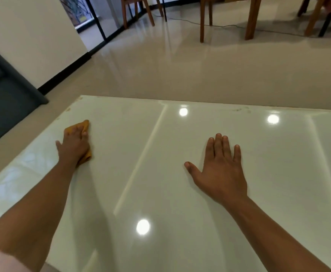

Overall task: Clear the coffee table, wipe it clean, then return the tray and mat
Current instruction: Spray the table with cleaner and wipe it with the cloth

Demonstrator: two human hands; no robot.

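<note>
The glossy white coffee table [180, 154] fills the lower part of the head view. My left hand [73, 143] presses an orange cloth [80, 126] flat against the table near its far left corner, fingers laid over the cloth. My right hand [219, 169] rests palm down on the table to the right of centre, fingers straight and spread, holding nothing. No tray or mat is in view.
Small brownish marks [239, 109] dot the table's far edge. A dark grey sofa [5, 91] stands at the left. Wooden chair and table legs [204, 20] and a cable lie on the shiny floor beyond.
</note>
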